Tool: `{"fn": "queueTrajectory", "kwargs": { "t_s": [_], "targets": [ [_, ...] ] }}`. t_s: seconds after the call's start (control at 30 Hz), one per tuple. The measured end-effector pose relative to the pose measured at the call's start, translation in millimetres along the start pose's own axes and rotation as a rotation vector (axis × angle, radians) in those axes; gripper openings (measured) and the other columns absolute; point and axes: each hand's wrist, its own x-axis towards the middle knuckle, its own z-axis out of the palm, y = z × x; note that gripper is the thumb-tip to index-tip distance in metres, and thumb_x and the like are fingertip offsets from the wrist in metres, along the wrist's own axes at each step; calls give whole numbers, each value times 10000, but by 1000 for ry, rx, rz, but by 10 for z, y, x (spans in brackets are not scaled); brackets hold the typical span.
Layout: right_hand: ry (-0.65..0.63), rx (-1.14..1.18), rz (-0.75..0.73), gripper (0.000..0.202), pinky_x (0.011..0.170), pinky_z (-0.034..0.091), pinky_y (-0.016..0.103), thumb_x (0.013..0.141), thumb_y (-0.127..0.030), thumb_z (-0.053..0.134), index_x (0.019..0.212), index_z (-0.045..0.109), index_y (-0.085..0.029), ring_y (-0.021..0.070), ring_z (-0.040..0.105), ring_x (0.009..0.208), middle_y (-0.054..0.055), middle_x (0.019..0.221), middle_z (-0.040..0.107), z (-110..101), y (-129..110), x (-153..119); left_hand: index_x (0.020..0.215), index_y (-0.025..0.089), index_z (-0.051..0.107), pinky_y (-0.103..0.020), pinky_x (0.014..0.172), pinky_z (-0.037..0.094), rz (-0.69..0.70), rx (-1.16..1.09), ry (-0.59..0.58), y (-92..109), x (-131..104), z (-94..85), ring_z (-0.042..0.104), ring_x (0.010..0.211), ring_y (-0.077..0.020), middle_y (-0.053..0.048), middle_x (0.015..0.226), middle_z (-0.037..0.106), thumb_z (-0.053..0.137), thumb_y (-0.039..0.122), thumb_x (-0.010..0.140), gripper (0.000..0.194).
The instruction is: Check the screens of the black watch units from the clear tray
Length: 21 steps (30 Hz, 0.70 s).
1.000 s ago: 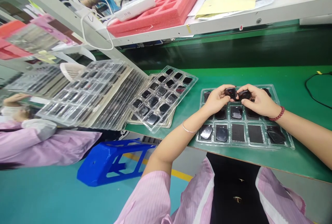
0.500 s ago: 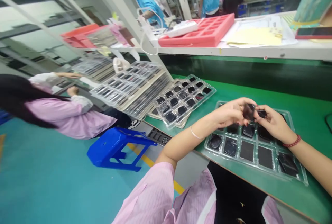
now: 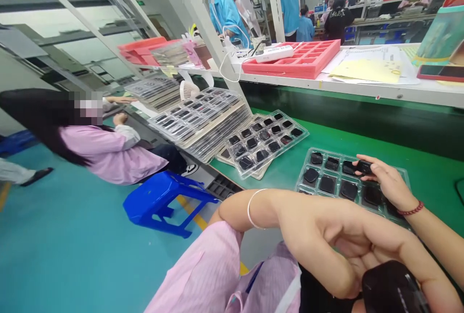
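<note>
Black and glossy, a small square piece (image 3: 391,286) is held in the fingers of your left hand (image 3: 326,235), nearer to you than the clear tray (image 3: 304,167). Your right hand (image 3: 393,185) pinches another dark piece (image 3: 363,168) over the clear tray's far row; more such squares sit in its pockets. To the left of the clear tray, a second tray (image 3: 282,148) lies slanted, also filled, and farther left rises a stack of trays (image 3: 217,131). Beyond the clear tray, a red foam block (image 3: 286,67) rests on the shelf (image 3: 355,88).
</note>
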Motion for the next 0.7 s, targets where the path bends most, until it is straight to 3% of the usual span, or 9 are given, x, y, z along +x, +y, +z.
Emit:
{"fn": "queueTrajectory", "kwargs": {
  "t_s": [0.1,0.17,0.27,0.33,0.4,0.47,0.57,0.7],
  "targets": [
    [-5,236,61,433,798,592,282,902,-520,623,1245,640,-255,220,664,1054,89,1271,624,-31,-212,-21,1104,125,656,-200,619,534,66,-21,-117,-27,-2,-3,707,863,-201,-72,917,689,610,86,669,438],
    [-31,379,65,381,754,603,283,842,-450,717,1170,659,-266,218,674,1004,67,1222,628,-57,-458,-89,1090,148,627,-211,674,551,182,-53,-43,-28,42,-133,699,846,-170,-67,902,686,564,73,743,360],
    [-70,479,-11,314,639,594,246,822,-433,748,1052,661,-237,178,675,853,50,1087,612,-68,-900,-312,1092,159,589,-188,608,522,309,32,214,-94,180,-607,671,729,-129,-64,920,695,620,68,717,387],
    [-145,505,-69,329,554,565,226,819,-469,750,999,646,-214,156,657,750,46,1026,587,-36,-1152,-537,1119,155,564,-167,536,462,318,100,479,-225,308,-1031,647,659,-114,-64,938,694,643,79,647,485],
    [-270,576,-86,358,513,530,211,810,-487,758,1008,618,-223,127,632,667,29,984,568,27,-1320,-791,1145,148,537,-163,496,412,272,115,676,-417,437,-1413,632,642,-114,-68,943,692,639,119,593,562],
    [-405,658,-70,402,531,503,196,785,-474,787,1046,594,-236,101,604,656,24,997,563,101,-1409,-1027,1142,137,517,-169,488,388,179,133,795,-627,535,-1672,617,626,-111,-70,934,690,630,141,557,595],
    [-497,701,-8,486,611,459,179,738,-475,825,1072,588,-214,89,566,736,35,987,566,179,-1463,-1264,1124,128,515,-184,495,372,135,166,842,-866,593,-1815,602,624,-105,-85,972,688,627,190,574,565],
    [-514,655,-31,537,658,447,203,680,-454,867,1065,594,-199,104,560,775,37,979,585,194,-1499,-1350,1140,133,513,-200,515,371,148,215,842,-967,565,-1809,613,640,-114,-94,1009,684,634,213,613,547]
  ]
}}
